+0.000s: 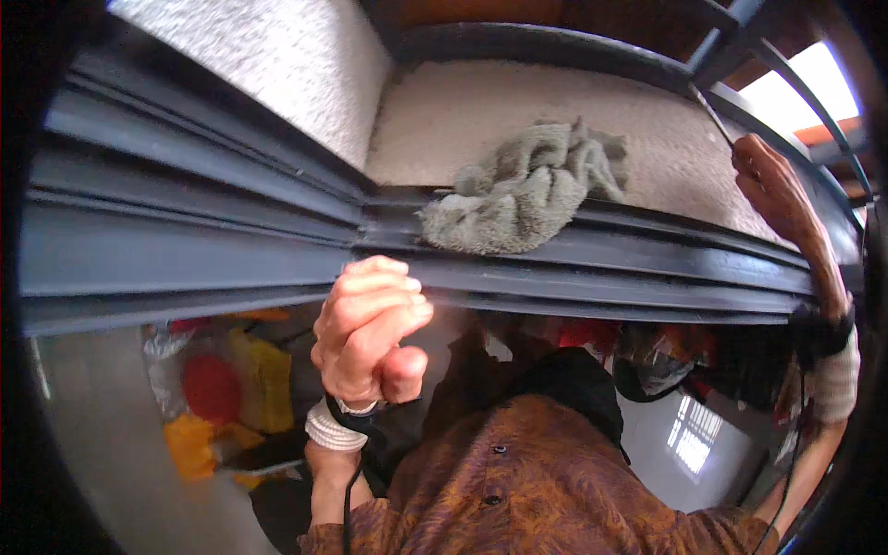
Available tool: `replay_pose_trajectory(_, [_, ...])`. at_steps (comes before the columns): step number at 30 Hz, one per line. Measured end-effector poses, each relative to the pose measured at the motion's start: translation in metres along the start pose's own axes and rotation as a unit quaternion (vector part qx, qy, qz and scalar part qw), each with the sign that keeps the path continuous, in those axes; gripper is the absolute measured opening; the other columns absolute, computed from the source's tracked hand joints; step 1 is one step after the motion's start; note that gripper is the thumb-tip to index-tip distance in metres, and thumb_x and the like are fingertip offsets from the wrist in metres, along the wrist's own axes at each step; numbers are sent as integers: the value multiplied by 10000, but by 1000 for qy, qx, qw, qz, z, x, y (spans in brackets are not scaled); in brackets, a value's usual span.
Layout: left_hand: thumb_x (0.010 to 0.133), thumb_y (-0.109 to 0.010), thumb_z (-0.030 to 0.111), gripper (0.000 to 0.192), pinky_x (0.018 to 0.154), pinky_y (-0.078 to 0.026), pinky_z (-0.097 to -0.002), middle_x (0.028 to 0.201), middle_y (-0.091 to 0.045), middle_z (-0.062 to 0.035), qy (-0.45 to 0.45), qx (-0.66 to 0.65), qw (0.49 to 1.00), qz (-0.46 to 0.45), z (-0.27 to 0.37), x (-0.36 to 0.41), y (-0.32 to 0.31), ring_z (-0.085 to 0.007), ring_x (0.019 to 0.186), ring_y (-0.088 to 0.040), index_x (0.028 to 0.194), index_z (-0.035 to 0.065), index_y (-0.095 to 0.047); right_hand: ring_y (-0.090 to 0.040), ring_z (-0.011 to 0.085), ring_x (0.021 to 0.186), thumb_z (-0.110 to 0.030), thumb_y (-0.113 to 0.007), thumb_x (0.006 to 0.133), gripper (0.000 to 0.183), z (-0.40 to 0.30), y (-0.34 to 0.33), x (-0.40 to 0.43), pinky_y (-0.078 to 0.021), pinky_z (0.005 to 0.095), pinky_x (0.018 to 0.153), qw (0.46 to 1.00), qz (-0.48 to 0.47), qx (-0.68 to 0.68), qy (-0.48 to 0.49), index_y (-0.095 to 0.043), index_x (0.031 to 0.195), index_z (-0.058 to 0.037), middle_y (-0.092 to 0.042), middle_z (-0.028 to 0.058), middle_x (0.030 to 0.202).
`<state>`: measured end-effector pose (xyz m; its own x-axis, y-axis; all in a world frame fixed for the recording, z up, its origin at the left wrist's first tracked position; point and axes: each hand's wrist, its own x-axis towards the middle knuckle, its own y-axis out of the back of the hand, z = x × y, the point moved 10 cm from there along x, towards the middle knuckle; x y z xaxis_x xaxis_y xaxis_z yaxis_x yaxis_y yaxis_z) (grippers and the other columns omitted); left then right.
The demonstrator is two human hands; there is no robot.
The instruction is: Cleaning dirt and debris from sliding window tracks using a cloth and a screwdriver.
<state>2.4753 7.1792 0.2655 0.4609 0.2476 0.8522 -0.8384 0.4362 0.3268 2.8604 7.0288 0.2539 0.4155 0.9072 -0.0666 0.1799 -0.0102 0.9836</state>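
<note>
My left hand (371,329) is curled into a loose fist just below the inner corner of a dark grey window frame (610,281). Nothing shows between its fingers, though the palm side is hidden. Up at the right, my right hand (770,177) closes around a thin, rod-like tool (711,114), whose far end reaches the bars of a metal window grille (746,28). A crumpled grey-green cloth (520,198) lies partly on the rough sill (444,104) and partly over the frame's ridged track, apart from both hands.
A rough white wall reveal (277,62) rises at upper left. Below the frame, a red round item (211,388) and yellow bags (267,381) sit on the left. A dark bag-like item (655,361) stands at right on the shiny floor (694,444). Black cords hang from both wrists.
</note>
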Motion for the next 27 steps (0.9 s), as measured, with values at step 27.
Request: replay_pose_trajectory(27, [767, -772, 382, 502, 886, -408, -376, 1104, -561, -142, -140, 580, 784, 173, 60, 113, 78, -274, 1093, -470, 1152, 105, -607, -668, 340, 789, -28, -554, 794, 508, -329, -68, 34, -554, 404, 647, 877, -131, -128, 445, -435, 1273, 92, -607, 257, 932])
